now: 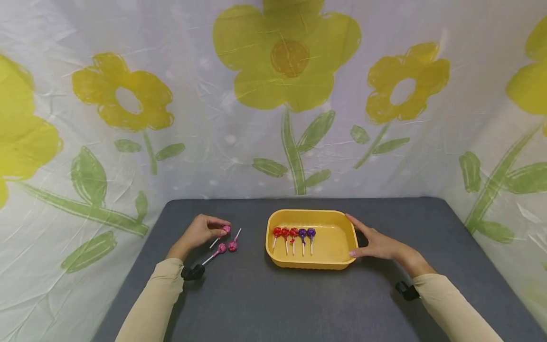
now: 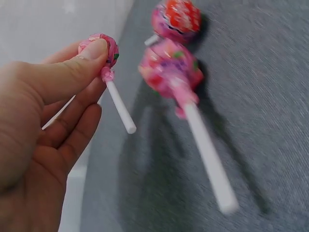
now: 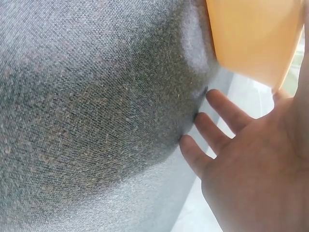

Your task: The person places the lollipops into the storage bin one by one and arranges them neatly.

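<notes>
At the left of the table, my left hand [image 1: 204, 231] pinches a pink-wrapped lollipop [image 2: 104, 50] by its round head between thumb and fingers, its white stick pointing down. Just beside that hand, two more pink lollipops lie on the table: one [image 1: 221, 248] with its stick toward the wrist, the other [image 1: 232, 246] with its stick pointing away. My right hand [image 1: 378, 243] rests against the right end of a yellow tray [image 1: 329, 262], thumb and forefinger spread along the rim. In the right wrist view its other fingers [image 3: 219, 135] are extended and hold nothing.
Inside the tray, toward its left and middle, stand in a row three red lollipops [image 1: 285, 232] and two purple ones [image 1: 302, 233]. Dark grey cloth covers the table [image 1: 273, 304]. A flower-printed curtain [image 1: 201, 156] hangs behind it and along both sides.
</notes>
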Motion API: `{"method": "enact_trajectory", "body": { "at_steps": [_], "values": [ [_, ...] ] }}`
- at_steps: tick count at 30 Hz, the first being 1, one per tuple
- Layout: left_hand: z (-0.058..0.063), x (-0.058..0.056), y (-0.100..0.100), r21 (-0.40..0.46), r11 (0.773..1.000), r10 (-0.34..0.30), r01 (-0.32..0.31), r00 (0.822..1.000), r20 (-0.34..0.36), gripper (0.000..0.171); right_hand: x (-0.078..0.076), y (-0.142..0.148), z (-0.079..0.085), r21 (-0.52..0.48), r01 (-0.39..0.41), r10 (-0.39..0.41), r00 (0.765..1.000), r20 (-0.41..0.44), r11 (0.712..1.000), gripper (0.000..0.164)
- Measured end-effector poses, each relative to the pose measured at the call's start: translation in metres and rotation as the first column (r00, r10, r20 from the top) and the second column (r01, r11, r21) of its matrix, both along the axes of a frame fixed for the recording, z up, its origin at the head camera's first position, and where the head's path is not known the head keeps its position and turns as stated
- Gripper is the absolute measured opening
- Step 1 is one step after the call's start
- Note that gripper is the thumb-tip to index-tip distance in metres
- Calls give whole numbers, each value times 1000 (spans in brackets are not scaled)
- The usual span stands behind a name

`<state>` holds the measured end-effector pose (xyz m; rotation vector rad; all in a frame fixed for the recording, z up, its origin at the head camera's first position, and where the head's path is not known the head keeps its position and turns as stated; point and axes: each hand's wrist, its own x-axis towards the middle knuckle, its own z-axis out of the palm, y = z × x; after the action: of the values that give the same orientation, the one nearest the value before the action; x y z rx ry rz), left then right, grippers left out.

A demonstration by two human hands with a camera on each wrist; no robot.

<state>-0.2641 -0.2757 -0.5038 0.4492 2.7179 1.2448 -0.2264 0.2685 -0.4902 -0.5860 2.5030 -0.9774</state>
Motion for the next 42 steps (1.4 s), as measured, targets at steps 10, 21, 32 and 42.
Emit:
{"method": "enact_trajectory", "body": {
  "at_steps": [10,21,32,42],
  "values": [
    [17,-5,18,69,997,-19,18,1000,13,27,-1,0,-2,-2,-7,7,1000,-3,1000,111],
    [33,-11,45,103,993,-50,49,999,2,25,0,-1,-1,-5,-4,4,1000,8,1000,110],
    [44,-17,65,169,983,-79,72,996,35,28,0,-3,1,-8,-6,6,1000,14,1000,110],
    [55,-23,88,140,985,-102,99,995,14,24,-1,-1,1,5,-6,6,1000,1,1000,110]
  ]
}}
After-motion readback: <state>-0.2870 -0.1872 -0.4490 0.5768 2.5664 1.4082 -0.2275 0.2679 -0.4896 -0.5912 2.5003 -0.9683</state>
